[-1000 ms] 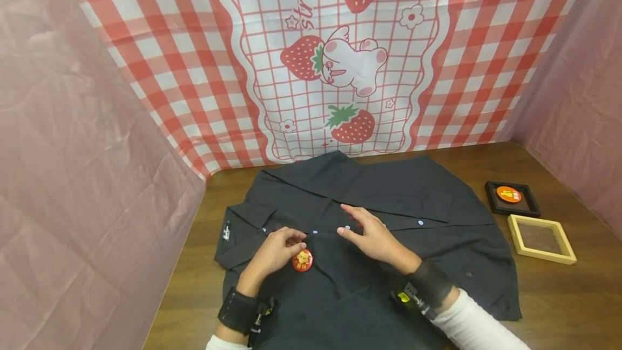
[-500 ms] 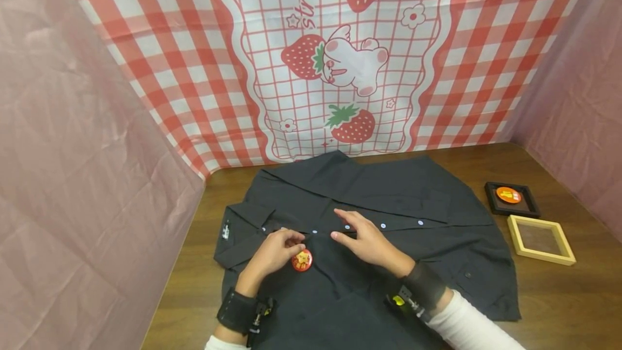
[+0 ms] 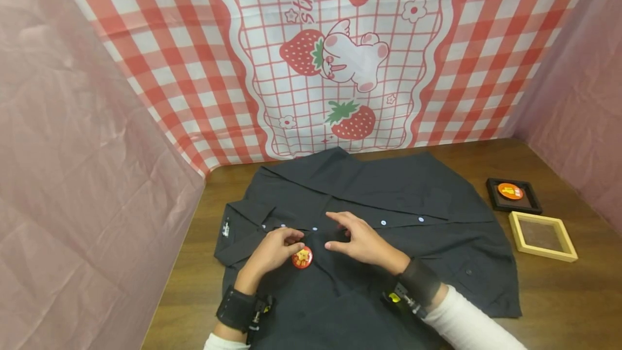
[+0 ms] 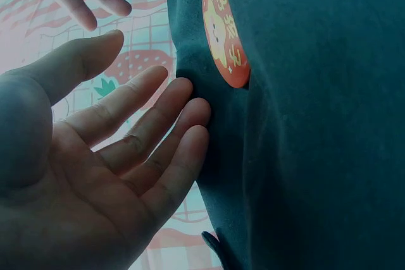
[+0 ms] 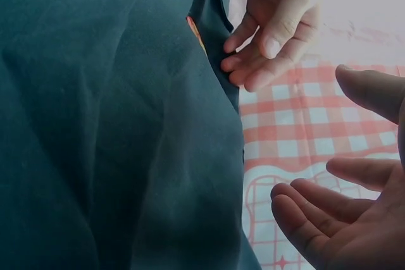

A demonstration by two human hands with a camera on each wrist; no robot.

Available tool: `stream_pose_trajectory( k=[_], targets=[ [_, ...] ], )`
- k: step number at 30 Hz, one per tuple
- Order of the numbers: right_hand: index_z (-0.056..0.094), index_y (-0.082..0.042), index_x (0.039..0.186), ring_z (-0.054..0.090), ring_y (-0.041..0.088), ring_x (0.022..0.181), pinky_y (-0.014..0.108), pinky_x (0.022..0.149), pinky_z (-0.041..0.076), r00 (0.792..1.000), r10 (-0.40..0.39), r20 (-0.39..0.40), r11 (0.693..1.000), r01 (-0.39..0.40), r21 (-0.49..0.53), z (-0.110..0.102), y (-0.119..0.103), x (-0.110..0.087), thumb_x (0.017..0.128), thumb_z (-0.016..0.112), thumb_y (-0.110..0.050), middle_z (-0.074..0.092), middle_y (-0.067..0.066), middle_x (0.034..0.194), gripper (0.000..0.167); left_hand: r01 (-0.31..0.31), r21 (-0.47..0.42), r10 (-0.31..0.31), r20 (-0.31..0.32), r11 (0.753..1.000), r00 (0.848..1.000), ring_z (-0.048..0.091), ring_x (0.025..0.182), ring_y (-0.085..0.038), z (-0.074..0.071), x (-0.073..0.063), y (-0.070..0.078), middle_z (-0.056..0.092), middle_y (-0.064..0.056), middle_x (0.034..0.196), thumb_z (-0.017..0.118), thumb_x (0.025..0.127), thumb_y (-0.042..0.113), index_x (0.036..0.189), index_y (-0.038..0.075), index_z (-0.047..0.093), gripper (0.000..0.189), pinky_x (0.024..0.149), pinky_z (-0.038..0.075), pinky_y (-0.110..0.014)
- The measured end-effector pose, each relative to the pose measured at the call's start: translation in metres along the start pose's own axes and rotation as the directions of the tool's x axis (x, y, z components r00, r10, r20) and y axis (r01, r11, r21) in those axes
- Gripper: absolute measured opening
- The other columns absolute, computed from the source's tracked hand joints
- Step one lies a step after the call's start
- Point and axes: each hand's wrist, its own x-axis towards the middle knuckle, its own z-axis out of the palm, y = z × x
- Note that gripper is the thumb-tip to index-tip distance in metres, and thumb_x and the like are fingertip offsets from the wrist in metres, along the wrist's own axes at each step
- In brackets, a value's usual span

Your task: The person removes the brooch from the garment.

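Observation:
A dark button-up shirt (image 3: 403, 263) lies spread on the table, its collar towards the left. On its front sits a round red pin badge (image 3: 302, 257) with a yellow star figure. My left hand (image 3: 272, 251) is right beside the badge, fingers relaxed and slightly bent; the left wrist view puts those fingertips (image 4: 201, 113) at the shirt's cloth, with a gap between thumb and fingers. To the right of the badge, my right hand (image 3: 362, 240) hovers over the button line, thumb and fingers apart and holding nothing. From the right wrist, only a sliver of the badge (image 5: 197, 33) shows.
On the right of the wooden table (image 3: 544, 296) is a black square frame (image 3: 495, 204) with an orange round badge (image 3: 510, 191) in it. A pale yellow frame (image 3: 522, 244) lies just in front. A strawberry-print checked cloth (image 3: 184, 69) hangs behind the table.
My right hand has drifted left towards the badge, uncovering a shirt button on its right side. My left hand and the badge have stayed in place.

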Motion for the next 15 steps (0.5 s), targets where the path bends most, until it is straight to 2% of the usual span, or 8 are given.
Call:
stream_pose_trajectory(
  k=[6, 15],
  targets=[
    [0.052, -0.005, 0.139, 0.061, 0.024, 0.100, 0.030, 0.078, 0.052, 1.000, -0.019, 0.015, 1.000, 0.019, 0.000, 0.004, -0.003, 0.001, 0.084, 0.076, -0.030, 0.061, 0.015, 0.122, 0.065, -0.014, 0.016, 0.014, -0.003, 1.000, 1.000, 0.066, 0.096, -0.022, -0.001, 0.000, 0.000, 0.071, -0.010, 0.107, 0.070, 0.089, 0.019, 0.112, 0.004, 0.070, 0.028, 0.083, 0.054, -0.041],
    [0.055, -0.001, 0.134, 0.060, 0.022, 0.094, 0.027, 0.077, 0.052, 0.998, -0.069, 0.014, 0.998, 0.069, -0.005, 0.014, -0.002, 0.003, 0.084, 0.076, -0.027, 0.062, 0.012, 0.109, 0.061, -0.028, 0.035, 0.027, 0.018, 0.999, 0.999, 0.065, 0.093, -0.019, 0.001, -0.002, -0.002, 0.071, -0.008, 0.104, 0.070, 0.088, 0.021, 0.112, 0.003, 0.071, 0.029, 0.080, 0.053, -0.037]
  ],
)
